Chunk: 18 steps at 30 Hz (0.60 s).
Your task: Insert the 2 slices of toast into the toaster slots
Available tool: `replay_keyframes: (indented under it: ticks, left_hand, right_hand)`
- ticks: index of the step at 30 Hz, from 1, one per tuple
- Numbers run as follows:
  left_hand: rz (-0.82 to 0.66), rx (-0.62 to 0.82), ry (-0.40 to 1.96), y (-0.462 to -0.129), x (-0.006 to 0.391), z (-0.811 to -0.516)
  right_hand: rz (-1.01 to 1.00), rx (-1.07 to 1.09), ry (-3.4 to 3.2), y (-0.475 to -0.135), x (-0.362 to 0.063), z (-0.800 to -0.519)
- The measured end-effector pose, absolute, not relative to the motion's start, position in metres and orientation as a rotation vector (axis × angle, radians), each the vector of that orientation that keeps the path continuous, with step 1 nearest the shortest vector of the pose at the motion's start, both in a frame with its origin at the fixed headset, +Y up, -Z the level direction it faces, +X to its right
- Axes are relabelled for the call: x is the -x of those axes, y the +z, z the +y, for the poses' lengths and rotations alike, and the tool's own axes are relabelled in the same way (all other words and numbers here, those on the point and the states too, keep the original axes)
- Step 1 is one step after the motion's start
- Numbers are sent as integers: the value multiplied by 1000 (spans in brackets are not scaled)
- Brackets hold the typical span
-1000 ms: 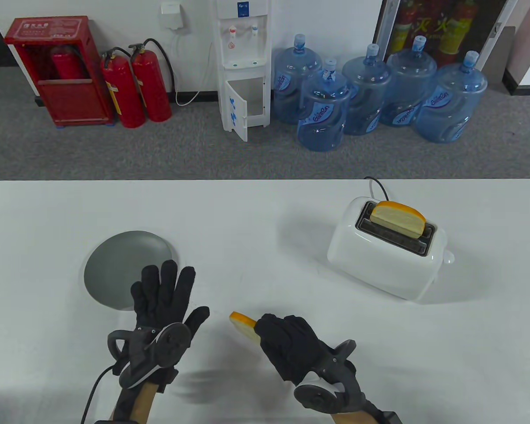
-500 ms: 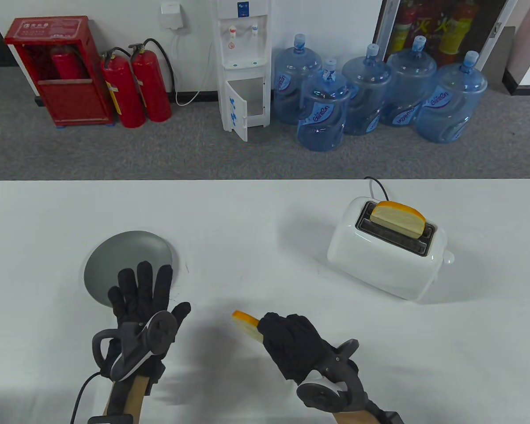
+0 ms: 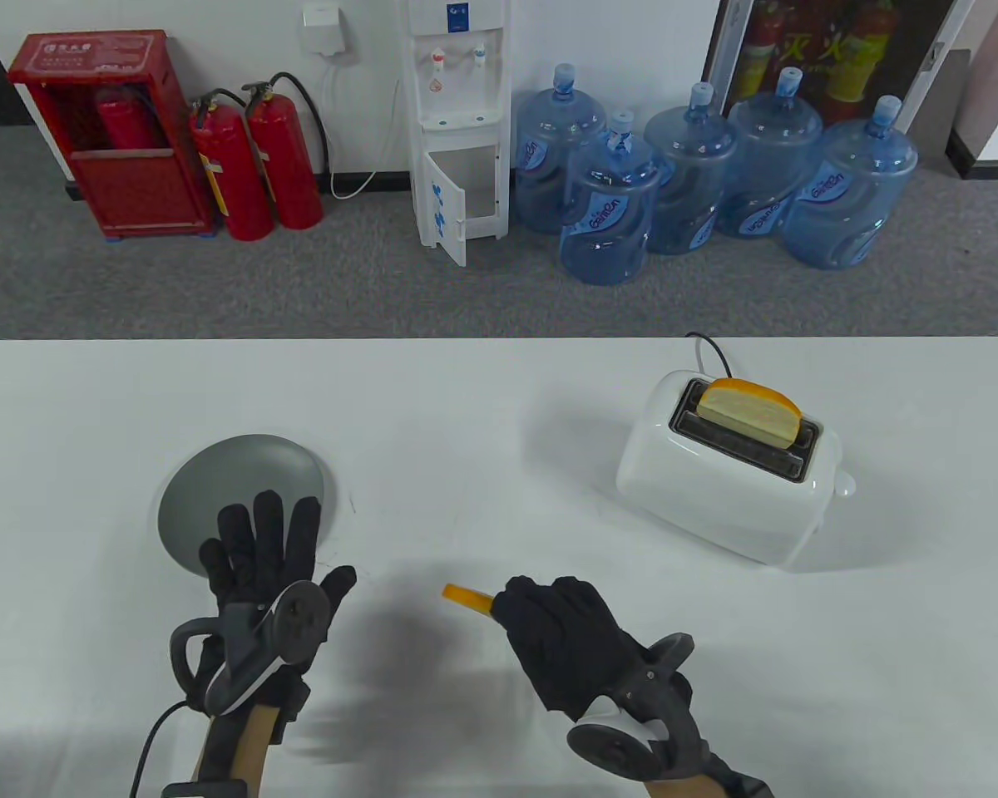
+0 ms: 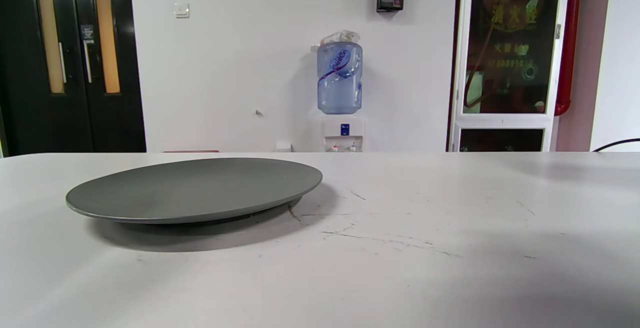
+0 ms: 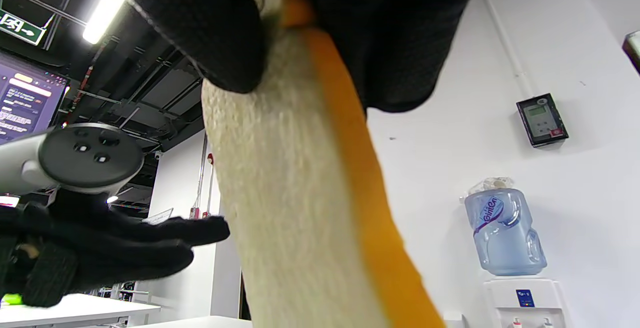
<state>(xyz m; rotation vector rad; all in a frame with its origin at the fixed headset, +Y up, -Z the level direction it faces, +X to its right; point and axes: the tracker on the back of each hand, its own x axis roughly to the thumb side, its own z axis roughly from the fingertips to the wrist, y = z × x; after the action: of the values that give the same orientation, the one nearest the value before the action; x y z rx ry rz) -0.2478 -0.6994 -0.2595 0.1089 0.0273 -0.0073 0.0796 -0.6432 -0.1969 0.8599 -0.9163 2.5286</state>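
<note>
Right hand: the black-gloved right hand (image 3: 561, 636) pinches the second pale slice of toast with an orange crust (image 3: 468, 597), fingers curled round its near end, above the white table (image 3: 499, 399) and well apart from the toaster.
Left hand: the black-gloved left hand (image 3: 270, 565) holds nothing, fingers straight and spread, over the near edge of the round grey plate (image 3: 233, 482).
Toaster: the glossy white two-slot toaster (image 3: 728, 482) stands at the right; one crusted slice (image 3: 750, 410) stands in its far slot, the near slot looks free.
Risk: the pinch covers only one end, so the slice may swing or slip; carried tilted, it could catch on the slot rim or bump the seated slice.
In the way: nothing lies between hand and toaster; its black cord (image 3: 711, 349) trails behind.
Beyond: blue water bottles (image 3: 611, 208), red extinguishers (image 3: 254, 166).
</note>
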Motion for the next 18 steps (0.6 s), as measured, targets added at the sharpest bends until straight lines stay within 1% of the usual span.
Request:
replay_keyframes:
  ticks: [4,9,13,18]
  left_hand:
    - [2,-103,8,-260,248,-700]
    - [6,-113,16,-260,248,-699]
    - [4,-113,23,-260,249,-699]
    - [-13,-118,27,-260,250,-699]
  right_hand:
    - [-933,-798,2504,-207,-93,-612]
    - [-984,-740,2513,-219,-109,-574]
    - [-1020,-642,2526,-232,-127,-541]
    - [-1036,-524,2491,-243,-149,-512]
